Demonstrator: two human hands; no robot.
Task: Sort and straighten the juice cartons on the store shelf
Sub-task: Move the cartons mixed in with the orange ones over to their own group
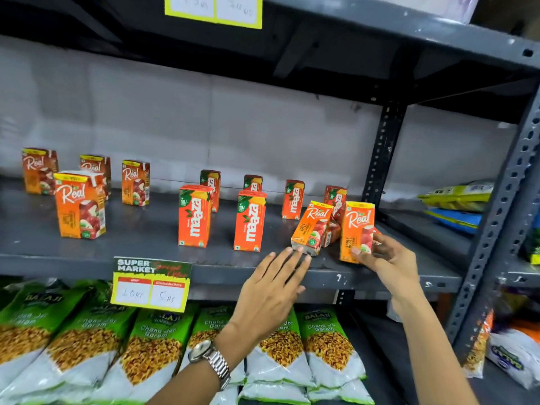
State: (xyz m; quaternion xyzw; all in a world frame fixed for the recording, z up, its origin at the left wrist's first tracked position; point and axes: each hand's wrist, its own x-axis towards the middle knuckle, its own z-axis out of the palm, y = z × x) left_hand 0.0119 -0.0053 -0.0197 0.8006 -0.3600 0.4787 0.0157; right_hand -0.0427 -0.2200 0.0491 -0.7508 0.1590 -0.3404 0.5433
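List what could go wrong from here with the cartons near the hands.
1. The tilted Real apple carton leans on a small carton behind it; the left hand, fingertips at its base, may tip it flat or push it off the shelf edge.
2. The right hand grips the upright Real carton low down, so it could swing into the Maaza carton behind.

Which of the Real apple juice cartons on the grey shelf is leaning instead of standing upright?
The orange Real apple carton at the left hand's fingertips: it tilts right against cartons behind it. The carton gripped by the right hand and the four on the left stand upright.
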